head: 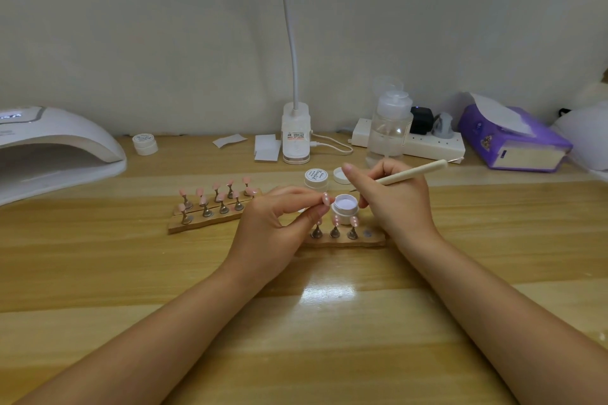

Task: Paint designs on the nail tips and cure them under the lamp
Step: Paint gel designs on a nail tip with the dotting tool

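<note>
We hold one pink nail tip (325, 199) pinched in our left hand (273, 223), raised beside the open gel pot (344, 207), likely for short reloads. Right hand (394, 200) grips the dotting pen (411, 172), point near the pot. Three dotted tips wait on the near stand (348, 237); curing lamp (49, 148) far left on the bench (329, 306).
</note>
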The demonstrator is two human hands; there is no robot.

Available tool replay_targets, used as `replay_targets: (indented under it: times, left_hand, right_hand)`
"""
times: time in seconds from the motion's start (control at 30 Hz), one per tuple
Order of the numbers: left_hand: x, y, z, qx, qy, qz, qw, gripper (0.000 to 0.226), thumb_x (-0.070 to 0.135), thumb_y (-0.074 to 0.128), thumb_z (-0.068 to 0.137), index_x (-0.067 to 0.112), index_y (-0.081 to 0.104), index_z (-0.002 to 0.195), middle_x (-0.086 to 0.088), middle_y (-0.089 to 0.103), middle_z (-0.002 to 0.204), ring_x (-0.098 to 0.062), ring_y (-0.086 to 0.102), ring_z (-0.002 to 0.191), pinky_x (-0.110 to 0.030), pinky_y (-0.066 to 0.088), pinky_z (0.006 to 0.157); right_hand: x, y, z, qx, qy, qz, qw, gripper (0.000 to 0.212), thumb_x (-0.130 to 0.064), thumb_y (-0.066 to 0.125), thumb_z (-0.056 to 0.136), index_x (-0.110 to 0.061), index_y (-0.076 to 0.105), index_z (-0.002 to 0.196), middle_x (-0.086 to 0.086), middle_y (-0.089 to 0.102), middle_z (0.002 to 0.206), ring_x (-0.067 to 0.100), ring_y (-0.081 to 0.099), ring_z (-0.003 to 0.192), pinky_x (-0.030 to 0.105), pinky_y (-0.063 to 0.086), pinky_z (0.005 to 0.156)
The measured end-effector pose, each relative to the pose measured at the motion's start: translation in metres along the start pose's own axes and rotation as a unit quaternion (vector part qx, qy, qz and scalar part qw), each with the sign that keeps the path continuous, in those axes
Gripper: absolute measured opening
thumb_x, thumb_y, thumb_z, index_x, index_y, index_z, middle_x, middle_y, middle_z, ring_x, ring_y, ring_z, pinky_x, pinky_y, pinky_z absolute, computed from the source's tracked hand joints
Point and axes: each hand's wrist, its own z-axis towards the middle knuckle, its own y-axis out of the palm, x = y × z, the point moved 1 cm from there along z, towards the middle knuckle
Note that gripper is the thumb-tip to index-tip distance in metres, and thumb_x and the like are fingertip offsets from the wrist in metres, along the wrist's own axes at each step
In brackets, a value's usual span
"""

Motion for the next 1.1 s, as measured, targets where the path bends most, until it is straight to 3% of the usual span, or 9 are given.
replay_targets:
  times: [0.13, 0.27, 0.37, 0.97, 1.1]
  left_hand:
    - [0.000, 0.000, 0.000, 0.004, -0.008, -0.003, 1.000, 0.020, 0.006, 0.065, 0.080, 0.013, 0.069, 0.098, 0.012, 0.066, 0.079, -0.001, 0.061, 0.077, -0.019, 0.048, 0.076]
    - [0.000, 0.000, 0.000, 0.002, -0.005, 0.004, 1.000, 0.019, 0.005, 0.065, 0.080, 0.011, 0.070, 0.097, 0.009, 0.067, 0.079, -0.004, 0.062, 0.078, -0.020, 0.049, 0.076]
    - [0.000, 0.000, 0.000, 0.002, -0.003, 0.005, 1.000, 0.018, 0.006, 0.065, 0.080, 0.012, 0.071, 0.095, 0.006, 0.068, 0.079, -0.005, 0.062, 0.077, -0.021, 0.049, 0.076]
    - [-0.001, 0.000, -0.001, 0.003, -0.004, -0.001, 1.000, 0.020, 0.007, 0.064, 0.080, 0.019, 0.069, 0.096, 0.002, 0.069, 0.077, -0.005, 0.062, 0.075, -0.026, 0.050, 0.075]
    - [0.000, 0.000, 0.000, 0.002, -0.006, -0.002, 1.000, 0.021, 0.010, 0.064, 0.080, 0.018, 0.068, 0.098, 0.005, 0.069, 0.078, -0.005, 0.062, 0.076, -0.026, 0.050, 0.076]
  right_hand:
    - [0.004, 0.000, 0.001, 0.004, -0.015, -0.076, 0.997, 0.040, -0.034, 0.076, 0.073, -0.013, 0.049, 0.051, -0.001, 0.054, 0.046, 0.003, 0.051, 0.048, 0.021, 0.044, 0.066]
    - [0.006, 0.003, 0.001, -0.001, -0.033, -0.089, 0.995, 0.041, -0.034, 0.076, 0.072, -0.018, 0.047, 0.048, -0.011, 0.052, 0.038, -0.001, 0.049, 0.040, 0.011, 0.037, 0.044]
    - [0.008, 0.003, 0.002, -0.002, -0.040, -0.091, 0.995, 0.041, -0.034, 0.075, 0.072, -0.018, 0.047, 0.048, -0.015, 0.052, 0.038, 0.000, 0.049, 0.040, 0.010, 0.035, 0.040]
    - [0.012, 0.004, 0.002, -0.007, -0.056, -0.139, 0.989, 0.042, -0.037, 0.074, 0.073, -0.019, 0.046, 0.047, -0.008, 0.049, 0.045, 0.002, 0.048, 0.047, 0.014, 0.035, 0.047]
    - [0.011, 0.004, 0.002, 0.000, -0.050, -0.124, 0.991, 0.043, -0.034, 0.074, 0.074, -0.018, 0.046, 0.047, -0.011, 0.048, 0.038, -0.001, 0.049, 0.044, 0.011, 0.034, 0.044]
